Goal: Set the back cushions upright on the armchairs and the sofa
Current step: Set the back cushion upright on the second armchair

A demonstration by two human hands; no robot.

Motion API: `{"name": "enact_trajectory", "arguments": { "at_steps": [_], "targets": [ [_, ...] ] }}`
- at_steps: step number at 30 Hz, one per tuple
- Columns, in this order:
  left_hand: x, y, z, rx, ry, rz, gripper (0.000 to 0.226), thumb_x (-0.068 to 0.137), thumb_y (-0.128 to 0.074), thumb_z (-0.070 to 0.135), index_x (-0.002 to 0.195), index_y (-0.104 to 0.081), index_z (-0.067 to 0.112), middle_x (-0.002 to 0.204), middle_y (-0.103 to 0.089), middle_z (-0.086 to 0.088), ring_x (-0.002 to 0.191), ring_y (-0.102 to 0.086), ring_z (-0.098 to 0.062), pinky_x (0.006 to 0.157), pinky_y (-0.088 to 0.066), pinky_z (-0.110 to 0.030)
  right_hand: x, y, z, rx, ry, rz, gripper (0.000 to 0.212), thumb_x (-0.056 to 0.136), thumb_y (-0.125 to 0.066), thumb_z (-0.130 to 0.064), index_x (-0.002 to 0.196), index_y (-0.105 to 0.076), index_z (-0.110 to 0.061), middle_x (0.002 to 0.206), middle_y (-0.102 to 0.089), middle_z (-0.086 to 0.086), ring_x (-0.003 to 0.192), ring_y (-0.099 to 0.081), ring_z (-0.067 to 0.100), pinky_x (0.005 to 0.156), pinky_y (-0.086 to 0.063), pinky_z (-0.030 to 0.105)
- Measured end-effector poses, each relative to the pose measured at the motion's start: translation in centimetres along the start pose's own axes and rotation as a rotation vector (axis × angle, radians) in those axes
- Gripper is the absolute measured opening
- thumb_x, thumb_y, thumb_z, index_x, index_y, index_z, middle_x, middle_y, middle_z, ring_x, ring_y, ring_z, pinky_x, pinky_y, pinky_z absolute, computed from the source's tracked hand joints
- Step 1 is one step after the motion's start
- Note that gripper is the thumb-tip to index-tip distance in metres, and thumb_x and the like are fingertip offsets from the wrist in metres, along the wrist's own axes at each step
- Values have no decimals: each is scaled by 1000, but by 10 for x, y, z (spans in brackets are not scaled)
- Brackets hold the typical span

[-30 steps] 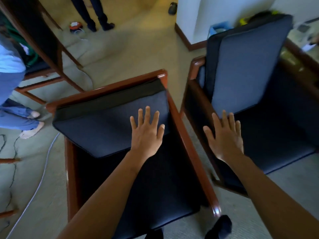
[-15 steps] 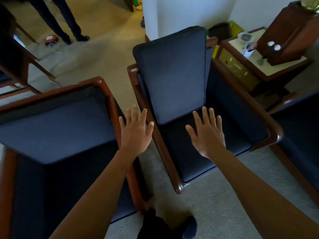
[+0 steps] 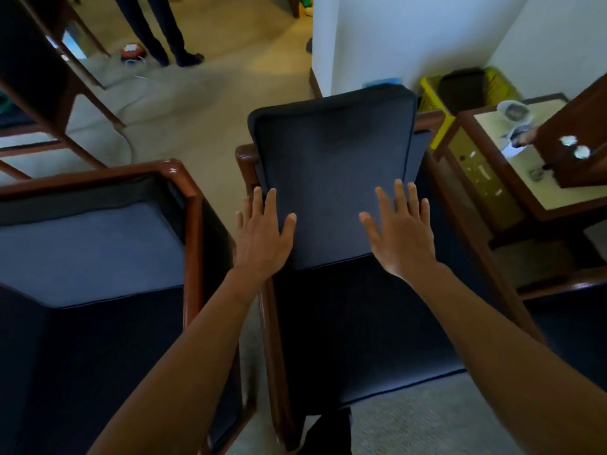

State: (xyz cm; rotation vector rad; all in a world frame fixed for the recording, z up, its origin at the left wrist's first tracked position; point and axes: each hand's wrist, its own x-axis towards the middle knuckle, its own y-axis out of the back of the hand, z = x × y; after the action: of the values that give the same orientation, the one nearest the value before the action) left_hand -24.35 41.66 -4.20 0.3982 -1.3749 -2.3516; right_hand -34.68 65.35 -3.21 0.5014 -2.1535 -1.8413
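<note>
Two wooden armchairs with dark blue cushions stand side by side. The middle armchair [image 3: 262, 310] has its back cushion [image 3: 331, 159] standing against the backrest, slightly tilted. My left hand [image 3: 262, 231] is open at that cushion's lower left corner, fingers spread. At the lower right part of the same cushion is my right hand [image 3: 400, 231], open too. Whether the palms touch the fabric I cannot tell. The left armchair [image 3: 192, 224] has its back cushion [image 3: 88, 247] leaning against its backrest.
A wooden side table [image 3: 512, 178] with small items stands right of the middle chair, a yellow bin [image 3: 433, 93] behind it. A white wall corner [image 3: 328, 44] is beyond. A person's legs [image 3: 157, 27] and a cable lie on the carpet at the back left. Another chair frame [image 3: 65, 93] stands far left.
My view and both hands have shifted right, from the left armchair to the middle one. Both hands now sit over its back cushion, spread open.
</note>
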Motion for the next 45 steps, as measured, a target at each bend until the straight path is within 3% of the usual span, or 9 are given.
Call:
{"name": "enact_trajectory", "arguments": {
  "at_steps": [9,16,19,25,29,35,38,41,45],
  "targets": [
    [125,-4,12,-513,237,117,95,88,-70,66,163,-27,24,163,-46,-1,145,-50,-22,119,-45,-50,147,14,23,349,-135,110,83,107,-36,-58,167,-3,-11,175,5,17,162,3,33,130,-9,50],
    [190,-6,-2,-861,328,131,117,68,-100,41,162,-32,25,154,-50,2,137,-54,-15,113,-50,-38,218,7,33,657,-310,212,91,106,-38,-60,166,5,-7,175,7,16,162,4,30,128,-4,44],
    [197,-9,-11,-958,345,130,117,64,-104,19,159,-37,26,148,-55,5,130,-58,-9,106,-55,-37,232,0,39,831,-357,210,90,105,-40,-62,167,1,-12,175,-5,13,161,-8,30,127,-15,45],
    [191,-15,-27,-907,365,-11,121,42,-112,29,148,-54,23,142,-67,-3,129,-66,-23,104,-58,-53,231,-3,45,913,-504,310,89,97,-47,-71,158,-28,-9,156,-34,17,144,-32,36,114,-32,46],
    [137,-6,-4,-918,296,3,114,55,-103,-3,153,-47,12,142,-67,-4,128,-67,-12,99,-60,-32,191,-10,56,988,-504,395,93,86,-49,-75,145,-37,-3,145,-41,16,136,-37,31,101,-37,38],
    [68,-12,38,-946,253,175,102,47,-100,8,137,-56,29,128,-71,15,122,-66,-1,94,-57,-21,132,-16,87,1148,-452,491,63,93,-54,-47,131,-37,1,133,-42,22,121,-49,37,97,-51,51],
    [59,-4,68,-905,167,204,111,47,-103,19,144,-51,24,135,-67,11,129,-63,-5,100,-57,-26,116,3,100,1284,-462,569,42,97,-50,-40,127,-35,-15,135,-44,19,115,-56,27,89,-53,33],
    [67,8,103,-812,-10,177,110,53,-106,19,146,-48,15,140,-63,3,134,-60,-11,110,-53,-33,101,19,123,1332,-555,620,46,104,-45,-30,141,-31,-8,136,-42,9,109,-55,3,86,-49,11],
    [72,-2,154,-719,-164,94,104,58,-105,23,143,-47,15,139,-63,9,132,-61,-8,114,-51,-40,82,20,168,1222,-784,501,76,97,-36,-44,159,-22,-2,156,-36,18,139,-43,30,114,-41,41]
  ]
}}
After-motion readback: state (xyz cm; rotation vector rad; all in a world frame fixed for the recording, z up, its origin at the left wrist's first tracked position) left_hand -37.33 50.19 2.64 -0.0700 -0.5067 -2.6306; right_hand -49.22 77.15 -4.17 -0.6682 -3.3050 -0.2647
